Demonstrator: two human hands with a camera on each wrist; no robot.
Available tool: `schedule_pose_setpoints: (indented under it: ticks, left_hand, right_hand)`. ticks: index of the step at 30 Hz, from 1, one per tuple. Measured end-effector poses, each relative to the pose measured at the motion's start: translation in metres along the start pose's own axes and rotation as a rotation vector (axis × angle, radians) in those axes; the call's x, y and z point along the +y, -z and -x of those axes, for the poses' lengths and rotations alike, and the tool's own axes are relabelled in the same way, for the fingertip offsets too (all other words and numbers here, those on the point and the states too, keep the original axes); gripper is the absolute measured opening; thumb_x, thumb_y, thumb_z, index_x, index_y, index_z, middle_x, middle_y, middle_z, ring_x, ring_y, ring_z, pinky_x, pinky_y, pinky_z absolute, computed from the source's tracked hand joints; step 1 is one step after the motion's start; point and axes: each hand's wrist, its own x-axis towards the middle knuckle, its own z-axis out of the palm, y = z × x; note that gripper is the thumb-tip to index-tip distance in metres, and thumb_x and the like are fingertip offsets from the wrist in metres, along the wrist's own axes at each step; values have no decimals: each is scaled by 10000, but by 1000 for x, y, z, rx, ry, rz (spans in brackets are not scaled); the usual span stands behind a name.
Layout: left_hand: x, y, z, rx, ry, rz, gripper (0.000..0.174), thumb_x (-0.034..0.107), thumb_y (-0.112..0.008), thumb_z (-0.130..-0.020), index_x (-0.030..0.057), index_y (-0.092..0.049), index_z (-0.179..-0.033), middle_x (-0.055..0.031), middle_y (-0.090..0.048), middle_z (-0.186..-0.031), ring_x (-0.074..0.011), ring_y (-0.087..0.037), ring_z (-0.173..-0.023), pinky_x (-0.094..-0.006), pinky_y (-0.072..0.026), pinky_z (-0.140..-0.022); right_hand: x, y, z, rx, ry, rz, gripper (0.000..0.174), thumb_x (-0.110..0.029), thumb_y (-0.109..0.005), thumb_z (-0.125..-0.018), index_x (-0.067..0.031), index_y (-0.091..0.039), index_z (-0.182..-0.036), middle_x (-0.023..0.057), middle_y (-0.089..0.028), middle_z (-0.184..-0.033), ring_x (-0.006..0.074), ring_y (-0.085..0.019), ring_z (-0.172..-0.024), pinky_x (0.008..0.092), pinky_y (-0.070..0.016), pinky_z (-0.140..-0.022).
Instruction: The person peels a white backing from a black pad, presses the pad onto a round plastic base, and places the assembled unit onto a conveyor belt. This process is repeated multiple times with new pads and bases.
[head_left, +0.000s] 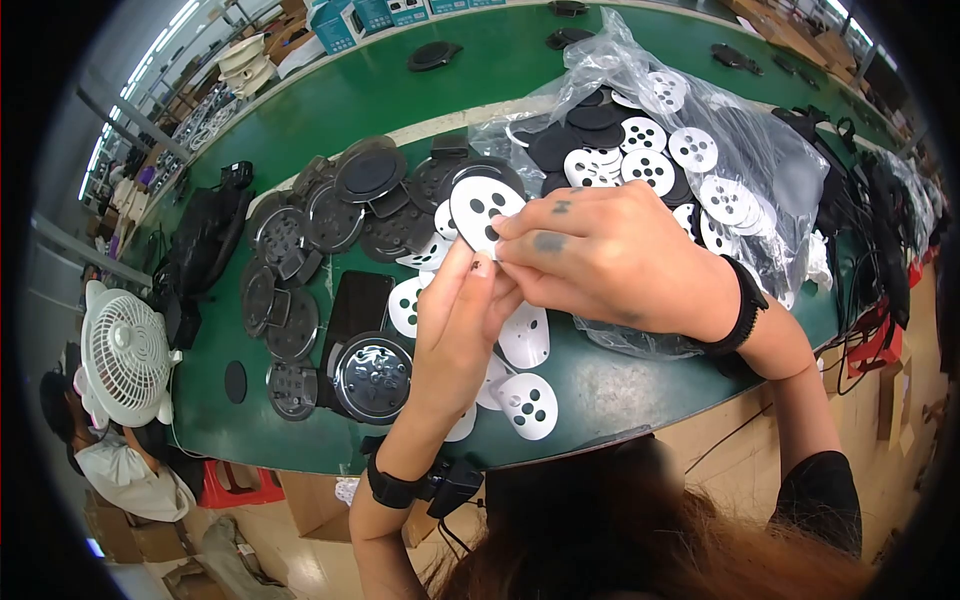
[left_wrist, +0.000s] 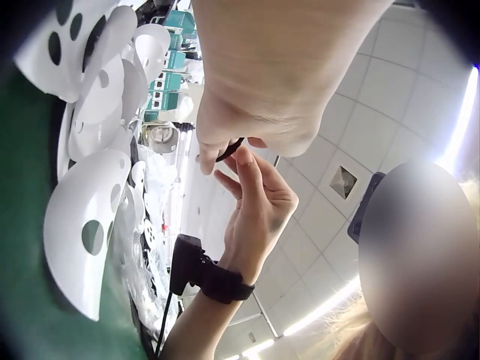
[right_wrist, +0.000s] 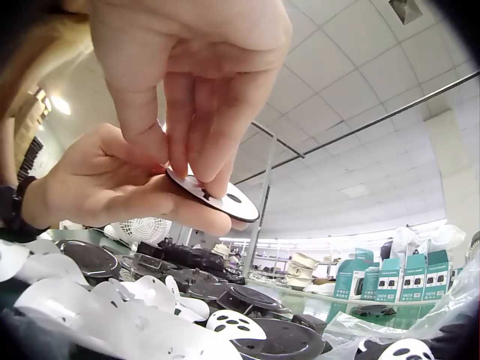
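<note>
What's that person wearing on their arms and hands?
A black strap wraps each wrist. The right strap carries a small black box with a cable. The right hand has grey smudges on two knuckles, and a short black sleeve covers that upper arm.

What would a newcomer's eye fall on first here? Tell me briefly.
At the centre, the left hand and the right hand together pinch a white disc with dark holes above the green table. Behind them to the right lies a clear bag stuffed with more such discs, and to the left a heap of dark round parts. A white fan stands by the table's left end.
</note>
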Motion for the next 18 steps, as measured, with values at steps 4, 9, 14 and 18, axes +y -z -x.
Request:
schedule_pose_setpoints:
  ticks: [4, 9, 14, 18]
  left_hand:
    - [-1, 1, 0, -1, -25, -47, 403, 170, -344, -963, -79, -328, -1280, -180, -510, -1206, -209, -537, -1104, -317, -421, -946]
    - [-1, 2, 1, -27, -22, -83, 409, 168, -348, -962, -86, -323, -1281, -179, -502, -1218, -221, -533, -1114, -337, -425, -952]
    - [2, 5, 1, -81, -46, -101, 437, 200, -316, -980, -77, -291, -1316, -191, -445, -1260, -248, -485, -1170, -381, -377, -1021]
    - [3, 4, 1, -64, -59, -95, 445, 201, -312, -980, -79, -281, -1325, -193, -444, -1259, -248, -481, -1173, -384, -378, -1021]
  right_hand:
    - [1, -11, 1, 133, 16, -11, 156, -159, -637, -689, -27, -572, -638, 62, -577, -703, 225, -606, -635, 336, -483, -488]
    - [3, -1, -2, 30, -48, -84, 129, -45, -687, -669, -2, -642, -782, 97, -663, -830, 235, -646, -688, 295, -530, -563]
    - [11, 5, -4, 26, -49, -254, 140, -63, -685, -710, -16, -659, -839, 108, -665, -856, 249, -640, -714, 300, -528, -605]
    - [12, 1, -4, 40, -13, -269, 124, -112, -650, -744, -16, -641, -822, 107, -632, -821, 274, -616, -724, 334, -507, -631]
